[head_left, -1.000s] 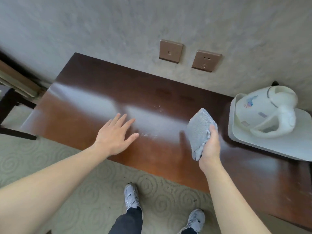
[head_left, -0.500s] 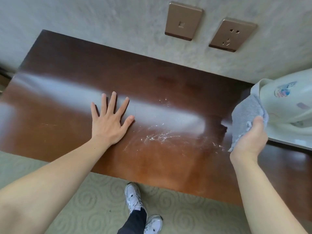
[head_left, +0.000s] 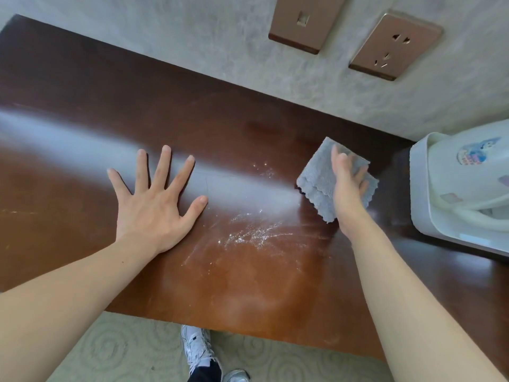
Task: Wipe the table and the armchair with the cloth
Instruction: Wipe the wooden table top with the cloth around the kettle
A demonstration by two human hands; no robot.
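A dark brown wooden table [head_left: 91, 86] stands against the wall. White powdery specks [head_left: 249, 232] lie on its middle. My left hand [head_left: 157, 205] rests flat on the tabletop with fingers spread, left of the specks. My right hand [head_left: 347, 194] presses a folded grey cloth [head_left: 316, 183] onto the table, right of the specks and just left of the kettle tray. The armchair is not in view.
A white kettle [head_left: 473, 183] sits on a white tray [head_left: 421, 216] at the table's right end. Two bronze wall plates, a switch [head_left: 305, 20] and a socket [head_left: 394, 45], are on the grey wall. My shoes [head_left: 198, 351] stand on patterned carpet below the front edge.
My right hand has brought the cloth down from in front of the kettle onto the tabletop. The view has moved closer. My left hand stays flat on the table.
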